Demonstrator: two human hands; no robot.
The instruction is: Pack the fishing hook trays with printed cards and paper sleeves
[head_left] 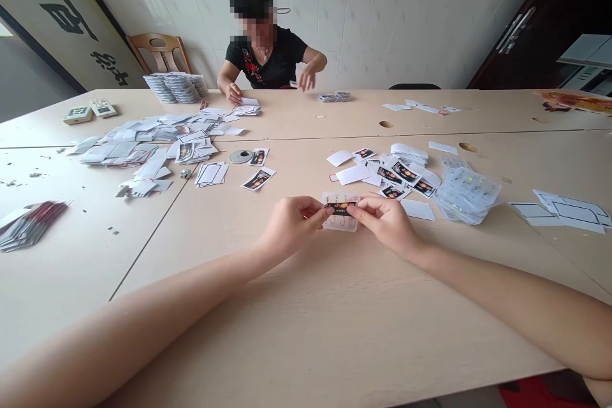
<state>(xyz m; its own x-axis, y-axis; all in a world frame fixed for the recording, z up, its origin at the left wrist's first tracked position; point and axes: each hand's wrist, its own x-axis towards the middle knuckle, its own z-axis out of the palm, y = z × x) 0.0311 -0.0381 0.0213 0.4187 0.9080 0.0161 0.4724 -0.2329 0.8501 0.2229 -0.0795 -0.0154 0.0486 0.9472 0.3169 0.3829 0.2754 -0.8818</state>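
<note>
A pale tiled wall (363, 19) (faintly veined) stands behind 1 wooden chair (160, 48).

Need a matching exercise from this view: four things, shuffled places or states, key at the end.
Things
1. Dark label
2. Pile of clear plastic cases
3. Wooden chair
4. Red-and-silver packets

Places or states
A. Beyond the far edge of the table
B. Fanned out near the left edge of the picture
C. Heaped to the right of the right hand
D. Pinched between the left hand and the right hand

Pairs: 1-D, 2-C, 3-A, 4-B
</note>
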